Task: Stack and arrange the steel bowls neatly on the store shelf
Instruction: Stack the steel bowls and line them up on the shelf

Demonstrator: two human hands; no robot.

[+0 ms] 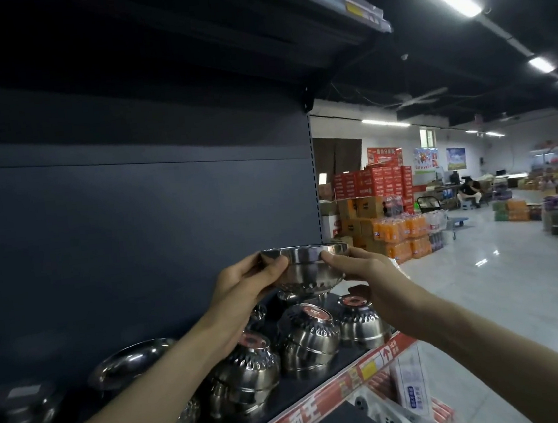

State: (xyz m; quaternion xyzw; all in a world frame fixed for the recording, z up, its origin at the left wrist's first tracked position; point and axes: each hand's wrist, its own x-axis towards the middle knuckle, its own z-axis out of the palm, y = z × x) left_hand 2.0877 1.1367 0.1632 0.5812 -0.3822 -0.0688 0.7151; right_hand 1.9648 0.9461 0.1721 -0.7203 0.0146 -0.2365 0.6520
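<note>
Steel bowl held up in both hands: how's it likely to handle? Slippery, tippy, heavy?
Probably slippery: the steel bowl looks polished, and the left hand and right hand grip only its sides. Likely stiff and fairly light, judging by the fingertip hold. The rounded body narrowing downward may rock if nudged.

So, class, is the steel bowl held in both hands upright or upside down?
Upright. The steel bowl has its wide rim on top, narrowing downward, gripped between the left hand and right hand.
</note>
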